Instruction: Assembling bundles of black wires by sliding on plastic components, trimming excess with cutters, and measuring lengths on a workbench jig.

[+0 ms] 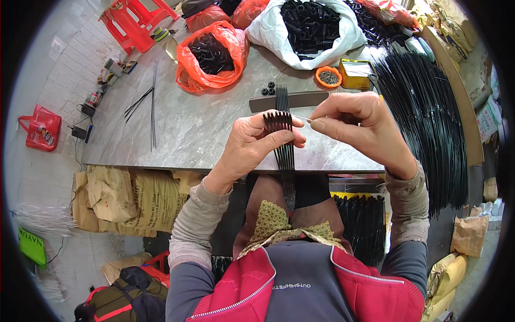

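Observation:
My left hand [249,140] is closed around a flat bundle of thin black rods [285,154], their upper ends fanned out side by side over the index finger. The bundle hangs past the table's front edge toward my lap. At the right of the bundle, my right hand [360,129] pinches a thin metal wire [301,117] between thumb and fingers. The wire points left at the rods; whether its tip passes through them I cannot tell. Just beyond my hands lie a dark flat bar [306,100] and several small black ribbed pieces [268,89].
Black tubular parts fill an orange bag [185,75] and a white sack [268,32]. Near them stand an orange bowl [328,77] of small metal pieces and a yellow tin [355,80]. Long black rods [424,107] lie along the right; a few loose rods [153,107] lie left.

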Demonstrator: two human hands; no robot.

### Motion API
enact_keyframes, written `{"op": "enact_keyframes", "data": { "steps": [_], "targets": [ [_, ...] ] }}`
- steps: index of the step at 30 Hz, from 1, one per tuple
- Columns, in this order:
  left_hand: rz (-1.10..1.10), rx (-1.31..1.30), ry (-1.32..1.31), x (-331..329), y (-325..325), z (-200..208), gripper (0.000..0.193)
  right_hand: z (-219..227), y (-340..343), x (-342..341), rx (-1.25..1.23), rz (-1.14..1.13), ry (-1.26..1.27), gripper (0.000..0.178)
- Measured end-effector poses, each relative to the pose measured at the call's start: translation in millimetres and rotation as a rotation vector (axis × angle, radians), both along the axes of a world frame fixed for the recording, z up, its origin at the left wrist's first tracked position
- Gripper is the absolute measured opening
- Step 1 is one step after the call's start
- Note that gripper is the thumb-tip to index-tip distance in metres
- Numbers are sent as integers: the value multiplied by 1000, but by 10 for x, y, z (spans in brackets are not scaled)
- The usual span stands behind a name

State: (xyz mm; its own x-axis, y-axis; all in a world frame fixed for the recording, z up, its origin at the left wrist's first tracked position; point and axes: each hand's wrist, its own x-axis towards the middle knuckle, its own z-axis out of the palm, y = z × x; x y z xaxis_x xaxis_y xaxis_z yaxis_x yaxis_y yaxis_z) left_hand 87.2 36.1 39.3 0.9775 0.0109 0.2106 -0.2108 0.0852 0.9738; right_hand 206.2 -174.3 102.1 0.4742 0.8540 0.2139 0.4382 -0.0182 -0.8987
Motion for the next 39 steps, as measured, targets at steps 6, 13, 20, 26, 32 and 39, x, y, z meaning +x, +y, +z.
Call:
{"op": "enact_keyframes", "data": {
  "steps": [6, 13, 20, 26, 32, 39],
  "targets": [
    [5, 5, 5, 3, -2, 8, 18, -171, 57, 105, 111, 73, 229, 14],
    [4, -16, -24, 4, 22, -27, 16, -133, 60, 96, 85, 24, -22, 12],
    [3, -32, -7, 21, 16, -28, 15, -202, 60, 136, 100, 26, 39, 12],
    [-9, -27, -15, 23, 11, -33, 16, -216, 62, 133, 134, 46, 28, 11],
    [7, -5, -9, 14, -6, -3, 18, -129, 43, 70, 53, -21, 6, 10],
    [-1, 4, -15, 25, 13, -9, 19, -118, 50, 77, 65, -26, -79, 9]
  ]
}}
